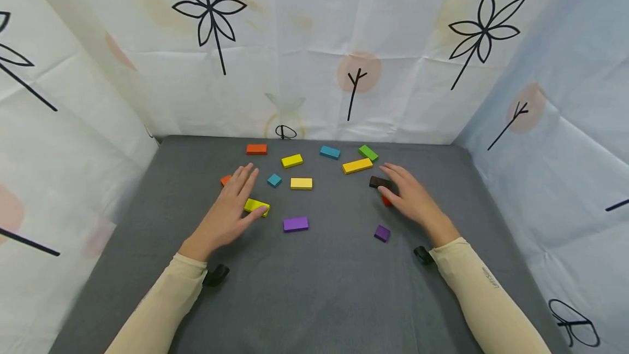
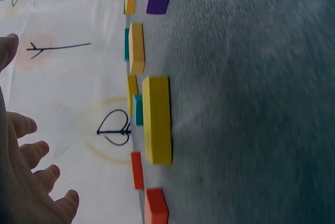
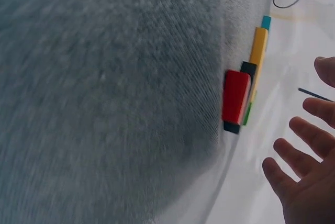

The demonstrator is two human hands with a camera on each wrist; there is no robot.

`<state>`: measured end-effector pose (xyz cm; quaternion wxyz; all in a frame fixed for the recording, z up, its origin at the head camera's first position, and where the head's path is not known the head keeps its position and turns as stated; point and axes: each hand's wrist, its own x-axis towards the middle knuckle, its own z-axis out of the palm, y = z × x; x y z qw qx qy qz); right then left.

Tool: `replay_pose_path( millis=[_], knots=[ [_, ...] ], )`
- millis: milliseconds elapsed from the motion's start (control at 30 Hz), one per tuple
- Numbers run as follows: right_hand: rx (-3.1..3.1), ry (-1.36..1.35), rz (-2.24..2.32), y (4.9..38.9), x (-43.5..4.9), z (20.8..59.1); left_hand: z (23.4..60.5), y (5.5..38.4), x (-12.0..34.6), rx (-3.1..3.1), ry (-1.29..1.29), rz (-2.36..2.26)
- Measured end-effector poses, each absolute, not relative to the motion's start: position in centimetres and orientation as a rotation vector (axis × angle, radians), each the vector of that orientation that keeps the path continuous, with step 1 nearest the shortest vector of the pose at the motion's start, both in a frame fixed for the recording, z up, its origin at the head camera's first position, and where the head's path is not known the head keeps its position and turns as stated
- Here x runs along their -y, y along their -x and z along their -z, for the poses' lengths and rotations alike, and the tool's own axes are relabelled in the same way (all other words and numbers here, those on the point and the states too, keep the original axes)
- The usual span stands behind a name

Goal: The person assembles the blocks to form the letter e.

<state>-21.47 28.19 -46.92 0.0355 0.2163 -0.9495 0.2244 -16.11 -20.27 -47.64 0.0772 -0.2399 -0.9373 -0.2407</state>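
"Head view: where is the nearest yellow block [image 1: 255, 206] being seen?"

"Just right of the left hand [image 1: 227, 209], partly being covered by the thumb [image 1: 252, 218], long axis being laid roughly crosswise on the desk [image 1: 319, 288]. The dark block [image 1: 377, 182] and red block [image 1: 386, 201] are being overlapped by the right hand [image 1: 415, 201]."

"Left wrist view?"

"Loosely spread fingers [image 2: 34, 154] are being shown; nothing is being held."

"Right wrist view?"

"Likewise: spread fingers, nothing being gripped."
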Motion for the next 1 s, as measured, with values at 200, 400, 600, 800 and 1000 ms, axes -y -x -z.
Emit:
replay_pose_path(
  millis=[200,400,600,800,1000],
  knots=[
    [2.949,-0.653,-0.709,22.3,-27.6,47.2,47.9,16.9,18.8,2.83,0.766,0.777],
    [2.963,-0.658,-0.705,23.2,-27.1,47.2,48.4,17.6,18.1,2.868,0.746,0.787],
    [2.98,-0.679,-0.701,24.0,-26.4,46.8,48.2,18.3,17.3,2.885,0.758,0.839],
    [2.988,-0.712,-0.671,24.6,-25.9,46.7,48.1,19.2,16.3,2.841,0.814,0.86],
    [3.004,-0.723,-0.669,25.5,-25.2,46.4,47.8,20.6,15.2,2.848,0.828,0.811]
  ],
)
